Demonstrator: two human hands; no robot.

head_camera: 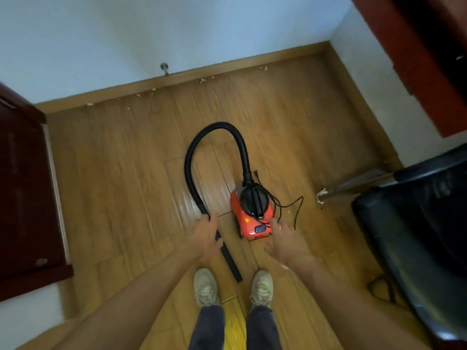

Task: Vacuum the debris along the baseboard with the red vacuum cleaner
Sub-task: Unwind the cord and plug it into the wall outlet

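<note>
The wooden floor [126,173] fills most of what I see, running up to a pale wall [177,26] at its far edge, and a black chair [417,223] takes up the floor's near right side. A wooden baseboard [227,64] lines the far edge where floor meets wall. The red vacuum cleaner [246,218] sits on the middle of the floor, just ahead of my feet and well apart from the baseboard. Its black hose [192,152] loops up from the top of the machine and curves back toward me on the left. My left hand [206,236] is wrapped around the hose where it joins the stiff black nozzle [231,261], whose tip lies between my shoes [206,286]. My right hand [283,238] is spread and holds nothing, its fingertips just beside the near end of the vacuum. A thin dark cord [295,208] trails on the floor to the machine's right. Small pale bits of debris [202,80] are scattered along the baseboard.
</note>
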